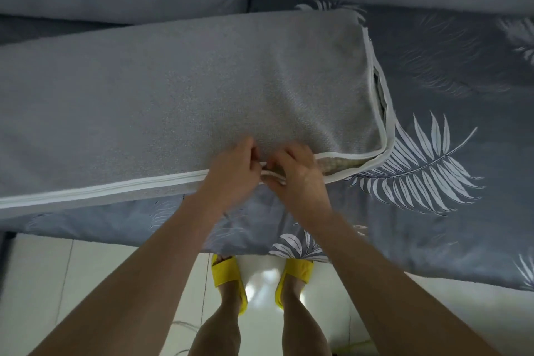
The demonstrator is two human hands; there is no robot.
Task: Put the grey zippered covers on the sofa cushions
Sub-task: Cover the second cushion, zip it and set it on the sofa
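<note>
Underneath, leaf-print sheet, pale tiled floor; left hand, right hand pinching zipper.

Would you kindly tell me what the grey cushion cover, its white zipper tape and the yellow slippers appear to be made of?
Grey cover: woven textile, matte, with a speckled, grainy weave and soft creases. White zipper tape: probably smooth fabric tape; teeth too small to tell. Yellow slippers: likely moulded foam or rubber, judging by their uniform surface.
</note>
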